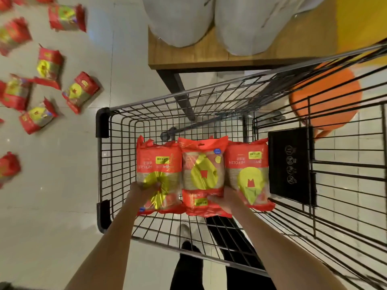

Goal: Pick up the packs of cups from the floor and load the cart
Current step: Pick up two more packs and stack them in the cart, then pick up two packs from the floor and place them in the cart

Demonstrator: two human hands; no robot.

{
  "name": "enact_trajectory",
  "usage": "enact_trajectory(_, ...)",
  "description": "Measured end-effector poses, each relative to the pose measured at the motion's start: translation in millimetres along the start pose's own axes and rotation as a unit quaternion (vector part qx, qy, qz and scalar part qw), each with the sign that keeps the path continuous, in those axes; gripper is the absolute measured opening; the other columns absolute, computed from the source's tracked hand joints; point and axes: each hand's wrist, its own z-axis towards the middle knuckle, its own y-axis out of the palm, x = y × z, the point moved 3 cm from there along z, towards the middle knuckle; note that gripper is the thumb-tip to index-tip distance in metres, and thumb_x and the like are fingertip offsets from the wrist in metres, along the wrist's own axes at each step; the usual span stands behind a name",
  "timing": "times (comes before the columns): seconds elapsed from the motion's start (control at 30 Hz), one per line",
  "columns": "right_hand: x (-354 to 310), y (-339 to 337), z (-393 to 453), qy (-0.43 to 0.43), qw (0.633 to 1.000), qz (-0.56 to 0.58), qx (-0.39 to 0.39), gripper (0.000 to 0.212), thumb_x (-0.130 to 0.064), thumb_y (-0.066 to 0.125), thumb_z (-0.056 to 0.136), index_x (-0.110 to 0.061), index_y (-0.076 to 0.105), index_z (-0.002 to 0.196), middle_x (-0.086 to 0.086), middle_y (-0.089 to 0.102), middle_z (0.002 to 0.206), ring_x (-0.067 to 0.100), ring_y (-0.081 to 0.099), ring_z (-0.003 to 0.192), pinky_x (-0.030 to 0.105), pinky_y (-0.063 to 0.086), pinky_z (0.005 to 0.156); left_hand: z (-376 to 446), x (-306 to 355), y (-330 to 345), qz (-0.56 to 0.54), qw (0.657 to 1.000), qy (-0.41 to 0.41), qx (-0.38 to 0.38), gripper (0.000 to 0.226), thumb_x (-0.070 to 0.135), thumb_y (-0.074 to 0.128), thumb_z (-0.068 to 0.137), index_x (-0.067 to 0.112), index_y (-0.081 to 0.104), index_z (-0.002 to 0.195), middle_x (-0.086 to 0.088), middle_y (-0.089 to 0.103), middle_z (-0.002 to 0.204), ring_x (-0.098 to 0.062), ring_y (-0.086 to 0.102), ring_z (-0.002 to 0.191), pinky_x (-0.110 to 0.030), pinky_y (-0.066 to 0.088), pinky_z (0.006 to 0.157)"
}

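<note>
Now, head view, hands: the left hand (149, 188) curls its fingers over the near end of the left pack (158, 174), gripping it; the right hand (225, 198) grips between the middle pack (202, 176) and the right pack (248, 174), fingers wrapped onto the near end of the middle pack, though how far they also catch the right pack I cannot tell
Head view, held packs: three packs side by side, touching, over the cart (117, 164) basket, stretching away beyond the fingertips; whether they already rest on the wire floor I cannot tell
Head view, floor packs: several more packs (80, 92) lie scattered on the floor (62, 206), well to the left of the left hand's fingers; loading looks far from finished
Handling, a judgement: crinkled film over stacked cups suggests a light load; the wrap is glossy and probably slippery; the contents likely crush under a hard squeeze
Where to hold, a judgement: the gathered film at either end gives the fingers purchase; a pinch there, or a loose wrap round the middle, should do; the hang-hole flap beyond the fingertips on the middle pack is another option
Surroundings: a wooden table (188, 57) and an orange stool (326, 97) stand beyond the cart
</note>
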Motion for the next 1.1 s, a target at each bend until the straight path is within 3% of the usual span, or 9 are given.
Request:
enact_trajectory(0.1, -9.8, 2.3, -15.1, 0.006, 0.996, -0.057, 0.064, 0.069, -0.057, 0.077, 0.077, -0.015, 0.056, 0.128, -0.001, 0.07, 0.118, 0.023, 0.066, 0.113, 0.038, 0.054, 0.1, 8.7, -16.9, -6.2, 0.021, 0.999, -0.016, 0.034, 0.095, 0.076, 0.086, 0.041, 0.014, 0.065, 0.111, -0.005, 0.077, 0.099, -0.023, 0.076, 0.085, -0.047, 0.064, 0.079)
enact_trajectory(0.17, -27.7, -3.3, -37.2, 0.015, 0.989, -0.103, 0.105, 0.054, -0.05, 0.077, 0.081, -0.017, 0.059, 0.119, -0.001, 0.069, 0.112, 0.022, 0.066, 0.11, 0.034, 0.054, 0.092, -5.8, -6.1, -6.5, 0.028, 0.997, -0.033, 0.064, 0.107, 0.074, 0.084, 0.039, 0.012, 0.053, 0.121, -0.006, 0.072, 0.106, -0.025, 0.073, 0.092, -0.049, 0.062, 0.083)
enact_trajectory(0.23, -41.6, -6.7, -53.6, 0.006, 0.979, -0.152, 0.135, 0.044, -0.044, 0.075, 0.084, -0.018, 0.061, 0.116, -0.001, 0.07, 0.108, 0.022, 0.068, 0.104, 0.037, 0.057, 0.09, -42.7, 23.7, -5.7, 0.062, 0.993, -0.029, 0.094, 0.101, 0.065, 0.081, 0.048, 0.011, 0.047, 0.127, -0.008, 0.065, 0.112, -0.031, 0.067, 0.102, -0.05, 0.058, 0.089)
enact_trajectory(0.33, -58.1, -9.1, -75.0, -0.037, 0.959, -0.215, 0.181, 0.03, -0.031, 0.07, 0.087, -0.018, 0.061, 0.112, 0.0, 0.07, 0.098, 0.021, 0.07, 0.093, 0.039, 0.06, 0.084, -91.2, 52.6, -4.0, 0.138, 0.981, 0.037, 0.131, 0.075, 0.056, 0.073, 0.068, 0.014, 0.052, 0.127, -0.008, 0.065, 0.114, -0.033, 0.065, 0.105, -0.046, 0.054, 0.091)
enact_trajectory(0.53, -119.9, -1.3, -152.3, -0.191, 0.884, -0.332, 0.267, 0.03, -0.028, 0.059, 0.095, -0.014, 0.061, 0.122, 0.007, 0.069, 0.116, 0.027, 0.067, 0.107, 0.037, 0.056, 0.09, -175.0, 59.4, -14.7, 0.227, 0.942, 0.193, 0.151, 0.056, 0.042, 0.063, 0.089, 0.015, 0.048, 0.135, -0.008, 0.065, 0.125, -0.031, 0.063, 0.115, -0.046, 0.049, 0.099)
enact_trajectory(0.6, -142.7, 11.8, -184.9, -0.237, 0.859, -0.353, 0.285, 0.033, -0.027, 0.056, 0.093, -0.017, 0.063, 0.124, 0.008, 0.069, 0.119, 0.03, 0.066, 0.112, 0.04, 0.054, 0.095, -202.0, 49.9, -29.0, 0.227, 0.931, 0.227, 0.173, 0.051, 0.04, 0.058, 0.091, 0.013, 0.05, 0.134, -0.01, 0.064, 0.126, -0.033, 0.061, 0.116, -0.045, 0.048, 0.099)
enact_trajectory(0.73, -176.4, 51.9, -263.1, -0.341, 0.787, -0.404, 0.319, 0.034, -0.019, 0.054, 0.091, -0.015, 0.066, 0.123, 0.01, 0.07, 0.118, 0.032, 0.065, 0.112, 0.042, 0.053, 0.094, -267.4, 20.5, -62.8, 0.253, 0.893, 0.286, 0.237, 0.071, 0.048, 0.044, 0.086, 0.01, 0.047, 0.146, -0.012, 0.058, 0.14, -0.033, 0.054, 0.129, -0.043, 0.038, 0.108)
enact_trajectory(0.87, -203.1, 114.3, -336.9, -0.43, 0.707, -0.465, 0.314, 0.037, -0.016, 0.053, 0.09, -0.014, 0.062, 0.126, 0.01, 0.066, 0.125, 0.033, 0.061, 0.118, 0.04, 0.046, 0.097, -328.5, -23.1, -111.1, 0.224, 0.861, 0.322, 0.323, 0.058, 0.038, 0.062, 0.088, 0.01, 0.052, 0.139, -0.013, 0.061, 0.135, -0.033, 0.056, 0.125, -0.042, 0.041, 0.104)
enact_trajectory(1.1, -252.4, 254.0, -421.4, -0.521, 0.631, -0.503, 0.279, 0.048, -0.025, 0.053, 0.09, -0.018, 0.056, 0.138, 0.009, 0.063, 0.129, 0.033, 0.059, 0.12, 0.04, 0.045, 0.1, -412.4, -136.5, -202.7, 0.171, 0.83, 0.287, 0.446, 0.055, 0.034, 0.062, 0.087, 0.006, 0.056, 0.135, -0.015, 0.064, 0.126, -0.036, 0.059, 0.117, -0.043, 0.045, 0.096)
